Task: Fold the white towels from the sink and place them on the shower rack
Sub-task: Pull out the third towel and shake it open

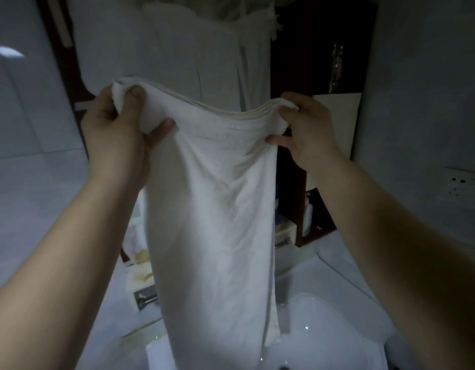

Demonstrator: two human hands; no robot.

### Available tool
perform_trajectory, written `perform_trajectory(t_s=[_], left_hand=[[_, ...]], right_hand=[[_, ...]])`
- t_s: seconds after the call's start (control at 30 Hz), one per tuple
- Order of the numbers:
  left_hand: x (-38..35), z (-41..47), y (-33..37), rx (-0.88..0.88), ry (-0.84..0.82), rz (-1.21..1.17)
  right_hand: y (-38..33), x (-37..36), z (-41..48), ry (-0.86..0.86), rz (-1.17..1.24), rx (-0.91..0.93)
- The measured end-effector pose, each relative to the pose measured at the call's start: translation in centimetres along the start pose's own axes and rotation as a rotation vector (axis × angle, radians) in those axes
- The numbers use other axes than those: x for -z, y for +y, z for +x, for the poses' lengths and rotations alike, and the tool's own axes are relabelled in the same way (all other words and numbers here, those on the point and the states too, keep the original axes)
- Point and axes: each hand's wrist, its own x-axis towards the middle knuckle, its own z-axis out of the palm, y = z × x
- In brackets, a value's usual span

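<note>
A white towel point(212, 214) hangs lengthwise in front of me, doubled so that several layered edges line up along its top. My left hand point(119, 129) pinches the top left corner and my right hand point(305, 129) pinches the top right corner. The towel's lower end reaches down to the white sink point(324, 332) at the bottom of the view. More white cloth point(177, 57) hangs behind the towel, higher up. The shower rack is not recognisable in this dim view.
White tiled walls stand to the left point(25, 129) and right point(423, 102). A wall socket point(463, 188) sits on the right wall. Behind the sink are a dark wooden shelf with bottles point(308, 212), a soap dish point(140, 279) and metal tap handles point(147, 300).
</note>
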Motion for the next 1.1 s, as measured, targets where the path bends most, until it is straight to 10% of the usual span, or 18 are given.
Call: perform_trajectory(t_s=[0.47, 0.73, 1.1], left_hand=[[6.9, 1.2, 4.5, -0.061, 0.162, 0.142], [9.6, 2.0, 5.8, 0.21, 0.186, 0.227], [10.9, -2.0, 6.6, -0.045, 0.286, 0.298]], right_hand=[[-1.0, -6.9, -1.5, -0.056, 0.039, 0.05], [-1.1, -9.4, -0.1, -0.113, -0.098, -0.136], [3.0, -11.2, -2.6, -0.147, 0.149, -0.048]])
